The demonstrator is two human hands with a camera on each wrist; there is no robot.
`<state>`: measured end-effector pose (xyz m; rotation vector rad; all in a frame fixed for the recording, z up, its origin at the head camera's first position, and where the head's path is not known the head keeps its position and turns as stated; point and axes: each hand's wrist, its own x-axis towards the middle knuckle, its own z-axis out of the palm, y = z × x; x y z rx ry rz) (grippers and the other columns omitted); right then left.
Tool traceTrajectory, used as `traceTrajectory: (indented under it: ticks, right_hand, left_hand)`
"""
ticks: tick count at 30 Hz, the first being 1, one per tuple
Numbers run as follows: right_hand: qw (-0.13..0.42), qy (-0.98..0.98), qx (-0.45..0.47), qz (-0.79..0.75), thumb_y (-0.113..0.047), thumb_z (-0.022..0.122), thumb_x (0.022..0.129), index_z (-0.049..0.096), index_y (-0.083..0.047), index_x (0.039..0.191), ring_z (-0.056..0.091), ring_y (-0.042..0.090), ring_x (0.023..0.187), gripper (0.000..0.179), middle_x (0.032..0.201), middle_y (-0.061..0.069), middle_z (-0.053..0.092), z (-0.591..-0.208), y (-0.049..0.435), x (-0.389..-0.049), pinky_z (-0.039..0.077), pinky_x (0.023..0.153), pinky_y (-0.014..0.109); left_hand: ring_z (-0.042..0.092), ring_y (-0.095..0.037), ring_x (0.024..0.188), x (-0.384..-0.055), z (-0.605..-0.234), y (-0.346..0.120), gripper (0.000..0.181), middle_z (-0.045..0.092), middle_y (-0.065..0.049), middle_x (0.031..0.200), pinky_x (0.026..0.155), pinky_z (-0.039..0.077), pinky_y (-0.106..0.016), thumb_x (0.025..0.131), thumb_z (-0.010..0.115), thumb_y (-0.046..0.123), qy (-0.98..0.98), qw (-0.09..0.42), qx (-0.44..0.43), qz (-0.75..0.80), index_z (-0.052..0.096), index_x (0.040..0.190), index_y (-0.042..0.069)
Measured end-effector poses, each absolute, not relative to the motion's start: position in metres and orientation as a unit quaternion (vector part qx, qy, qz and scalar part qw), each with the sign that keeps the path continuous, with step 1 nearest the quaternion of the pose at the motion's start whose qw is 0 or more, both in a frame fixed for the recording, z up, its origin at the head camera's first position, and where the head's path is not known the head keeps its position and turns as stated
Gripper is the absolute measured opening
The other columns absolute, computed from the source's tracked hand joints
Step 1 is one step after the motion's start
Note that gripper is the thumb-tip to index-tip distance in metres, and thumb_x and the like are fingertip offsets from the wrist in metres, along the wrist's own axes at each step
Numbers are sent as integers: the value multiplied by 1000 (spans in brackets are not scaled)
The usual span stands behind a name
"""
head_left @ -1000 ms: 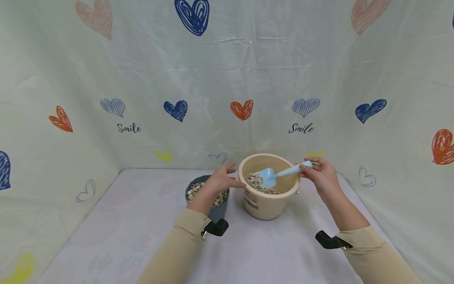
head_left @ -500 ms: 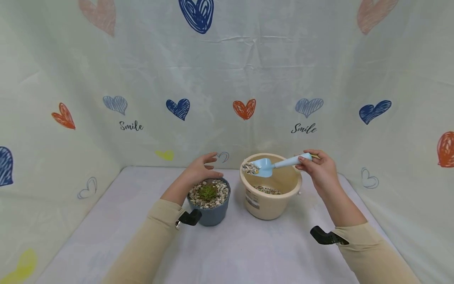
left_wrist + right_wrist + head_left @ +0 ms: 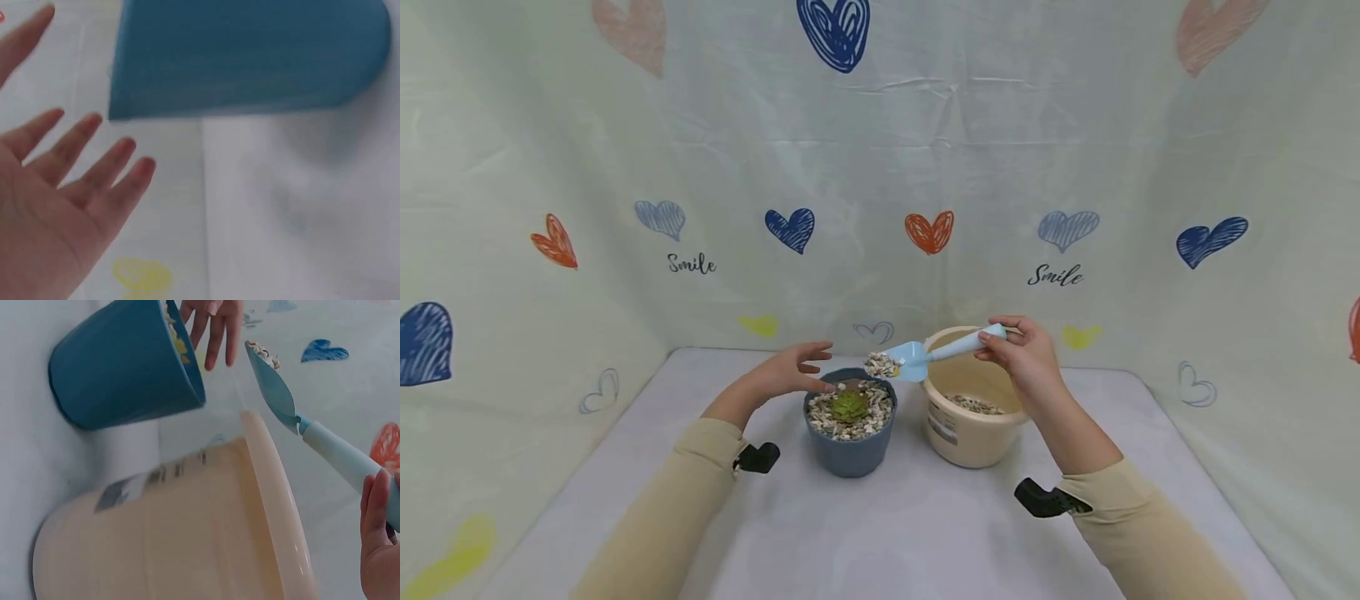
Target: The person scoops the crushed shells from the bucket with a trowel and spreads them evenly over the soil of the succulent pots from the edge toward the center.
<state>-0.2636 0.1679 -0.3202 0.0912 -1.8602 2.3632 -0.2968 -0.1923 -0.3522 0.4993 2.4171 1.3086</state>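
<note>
My right hand (image 3: 1026, 358) grips the handle of a light blue trowel (image 3: 953, 345). Pale gravel (image 3: 881, 364) is heaped on its blade, which hangs in the air between the pot and the bucket, close above the pot's right rim. The blue-grey pot (image 3: 850, 457) is filled with gravel around a green succulent (image 3: 849, 406). Beside the pot's far left rim my left hand (image 3: 778, 372) is held with fingers spread, nothing in it. The left wrist view shows the left fingers (image 3: 128, 187) straight and apart from the pot's wall (image 3: 250, 62).
A cream bucket (image 3: 962, 446) stands right of the pot, behind my right hand, with gravel at its bottom. Both stand on a white-covered table (image 3: 880, 542). A curtain (image 3: 850, 150) printed with hearts rises behind and along both sides.
The trowel has risen out of the bucket with gravel and moved left toward the pot. My left hand has left the bucket's rim and moved left past the pot, uncovering the succulent.
</note>
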Motion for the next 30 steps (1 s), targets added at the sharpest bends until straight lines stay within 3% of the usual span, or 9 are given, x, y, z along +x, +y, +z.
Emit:
traceTrajectory:
  ticks: [11,21,30]
  right_hand:
    - [46,-634,20,771,10,62,90,45,16,123,66,12,60,38,84,8,67,-330,130,-262,57,67,24]
    - [52,-653,11,756,10,63,89,49,15,122,65,11,62,36,100,23,64,-332,104,-262,56,65,23]
    - [59,-678,7,732,8,66,88,55,11,118,66,12,61,32,101,25,65,-330,87,-266,56,62,23]
  left_hand:
    - [5,-49,143,-309,-380,-214,117,-5,-15,162,108,25,-62,79,80,4,774,305,308,462,-6,157,17]
    - [3,-52,142,-319,-397,-219,124,-3,-14,162,108,18,-67,75,86,17,770,298,319,465,-5,158,20]
    - [-9,-35,146,-325,-404,-218,128,-17,-7,161,112,13,-62,70,90,26,742,328,317,491,-2,158,32]
